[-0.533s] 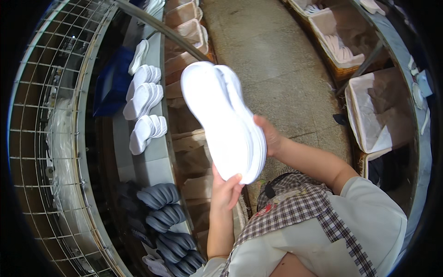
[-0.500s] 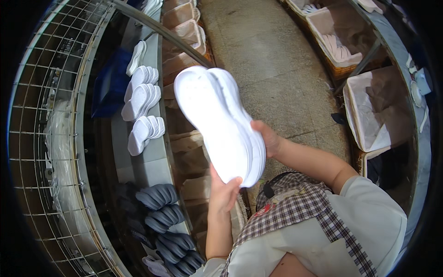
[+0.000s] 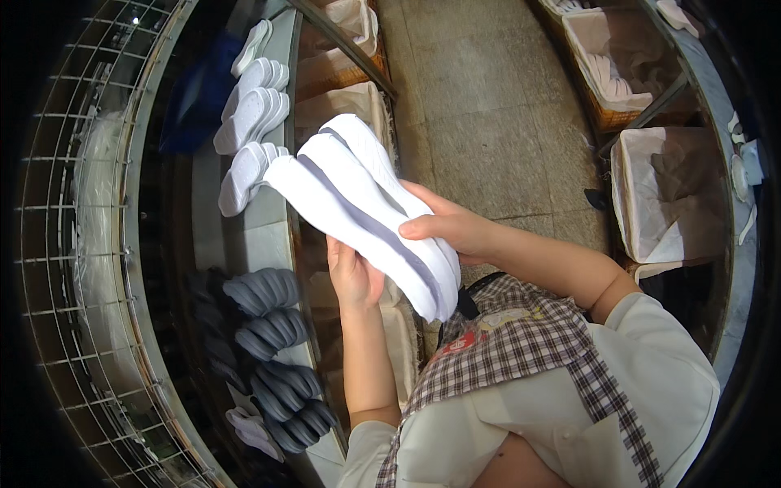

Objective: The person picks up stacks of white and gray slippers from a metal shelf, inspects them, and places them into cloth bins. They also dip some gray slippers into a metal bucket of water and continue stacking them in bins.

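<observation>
Between my two hands is a small stack of white shoe soles (image 3: 358, 203), tilted on edge and fanned apart at the far end. My right hand (image 3: 443, 226) grips the stack from the right, its thumb pressed on the edges and its fingers behind. Below the left side, my left hand (image 3: 355, 275) is closed on the soles from underneath, with part of its fingers hidden behind them. White soles (image 3: 255, 118) stand in bunches on the metal shelf at the left, just beyond the stack. Nearer on that shelf lie rows of dark grey soles (image 3: 272, 333).
A wire mesh guard (image 3: 69, 268) runs along the far left, with a blue bin (image 3: 198, 102) behind the shelf. Cloth-lined baskets (image 3: 659, 199) line the right side of the concrete floor (image 3: 496, 122); more lined baskets (image 3: 346, 102) sit beside the left shelf. A slanted metal bar (image 3: 346, 47) crosses above them.
The stack has turned from its broad face to its edges, and the soles have spread apart. My right hand has moved up and left with its thumb onto the edges; my left has shifted up and left.
</observation>
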The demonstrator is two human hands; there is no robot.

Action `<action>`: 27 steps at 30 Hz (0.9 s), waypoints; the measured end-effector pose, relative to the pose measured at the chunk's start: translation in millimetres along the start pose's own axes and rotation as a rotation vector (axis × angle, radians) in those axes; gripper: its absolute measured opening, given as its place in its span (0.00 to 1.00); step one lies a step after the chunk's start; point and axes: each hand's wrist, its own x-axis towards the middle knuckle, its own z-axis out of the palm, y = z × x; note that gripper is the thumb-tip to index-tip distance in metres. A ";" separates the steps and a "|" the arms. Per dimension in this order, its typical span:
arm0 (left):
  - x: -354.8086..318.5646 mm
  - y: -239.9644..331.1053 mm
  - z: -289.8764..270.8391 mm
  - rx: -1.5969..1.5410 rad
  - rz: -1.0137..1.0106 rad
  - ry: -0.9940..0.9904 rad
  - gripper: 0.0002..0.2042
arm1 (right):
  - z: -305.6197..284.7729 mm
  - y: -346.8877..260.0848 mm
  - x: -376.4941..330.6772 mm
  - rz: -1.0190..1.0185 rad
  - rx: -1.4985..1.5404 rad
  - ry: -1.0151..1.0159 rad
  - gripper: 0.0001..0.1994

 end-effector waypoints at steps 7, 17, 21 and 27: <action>-17.0 -2.4 -9.7 0.023 -0.088 0.105 0.19 | 13.3 16.1 9.7 -0.014 -0.159 0.057 0.36; -20.0 -10.7 -34.4 -0.112 -0.242 0.195 0.16 | 16.2 17.0 21.7 0.364 -0.267 0.170 0.33; -21.2 -12.8 -35.0 -0.143 -0.240 0.185 0.16 | 11.7 22.1 25.3 0.380 -0.278 0.139 0.33; -28.4 -14.3 -23.9 -0.096 -0.099 0.172 0.18 | 9.2 23.3 15.0 0.139 -0.406 0.014 0.32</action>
